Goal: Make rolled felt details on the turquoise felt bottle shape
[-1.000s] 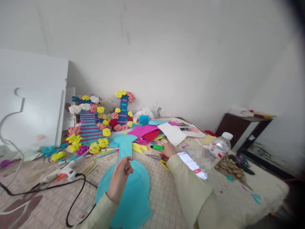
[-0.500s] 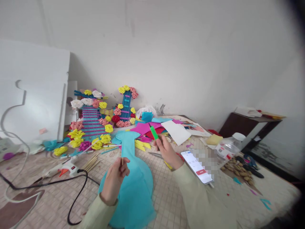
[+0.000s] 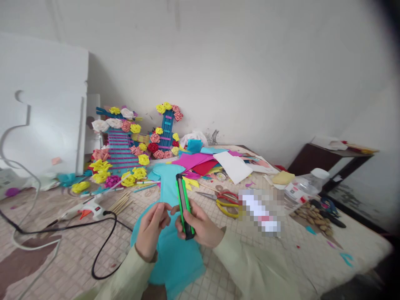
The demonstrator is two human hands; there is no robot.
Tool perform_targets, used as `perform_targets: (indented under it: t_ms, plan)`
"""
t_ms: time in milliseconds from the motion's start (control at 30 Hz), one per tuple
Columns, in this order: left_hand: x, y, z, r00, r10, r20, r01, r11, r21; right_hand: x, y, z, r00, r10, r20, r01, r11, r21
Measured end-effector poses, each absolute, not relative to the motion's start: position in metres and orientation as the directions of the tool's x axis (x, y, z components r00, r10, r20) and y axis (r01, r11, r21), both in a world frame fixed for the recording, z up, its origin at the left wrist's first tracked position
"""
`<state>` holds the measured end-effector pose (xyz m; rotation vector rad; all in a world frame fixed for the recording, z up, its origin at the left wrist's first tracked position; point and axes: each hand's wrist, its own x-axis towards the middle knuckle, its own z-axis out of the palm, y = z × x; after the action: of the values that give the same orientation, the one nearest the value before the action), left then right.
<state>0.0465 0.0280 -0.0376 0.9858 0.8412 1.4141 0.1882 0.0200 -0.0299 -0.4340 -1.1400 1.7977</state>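
Note:
My right hand (image 3: pixel 203 227) grips a green and black utility knife (image 3: pixel 181 193), held upright with the thumb along its side. Just left of it, my left hand (image 3: pixel 150 229) has its fingers curled and pinched, the fingertips close to the knife. What sits in that pinch is too small to make out. Beneath both hands lies a turquoise guitar-shaped piece (image 3: pixel 175 266), its narrow neck pointing away from me; the hands and knife cover part of it.
A white glue gun (image 3: pixel 92 208) with black cord and thin wooden sticks (image 3: pixel 120 203) lie left. Flower-decorated pieces (image 3: pixel 120 154) lean against the wall. Coloured sheets (image 3: pixel 193 160), scissors (image 3: pixel 228 201), a blurred-out phone (image 3: pixel 261 214), a plastic bottle (image 3: pixel 304 185) and peanuts (image 3: pixel 314 216) are rightward.
My right hand has come left and nearer with the utility knife, which has turned more upright. It now meets my left hand over the turquoise piece. The scissors are uncovered.

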Motion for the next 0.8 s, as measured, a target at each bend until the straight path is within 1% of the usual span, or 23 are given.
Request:
perform_targets:
  t_ms: [167,300,467,667,733,800]
  plan:
    - [0.048,0.024,-0.035,-0.001,0.996,0.091,-0.4,-0.084,0.913,0.185,0.013,-0.025,-0.58,0.794,0.185,-0.523,-0.188,-0.832]
    - [0.049,0.02,-0.029,-0.017,0.996,0.087,-0.39,-0.087,0.917,0.185,0.011,-0.027,-0.6,0.773,0.206,-0.509,-0.17,-0.844]
    - [0.048,0.019,-0.026,-0.04,0.994,0.105,-0.389,-0.112,0.914,0.186,0.011,-0.031,-0.587,0.788,0.186,-0.471,-0.145,-0.87]
    - [0.046,0.019,-0.025,-0.049,0.991,0.125,-0.404,-0.134,0.905,0.185,0.011,-0.035,-0.58,0.788,0.206,-0.472,-0.119,-0.874]
    - [0.047,0.019,-0.025,-0.041,0.989,0.142,-0.409,-0.146,0.901,0.188,0.013,-0.036,-0.569,0.796,0.205,-0.448,-0.091,-0.889]
    - [0.047,0.018,-0.024,-0.025,0.987,0.156,-0.417,-0.152,0.896,0.194,0.015,-0.037,-0.536,0.816,0.214,-0.388,-0.014,-0.922]
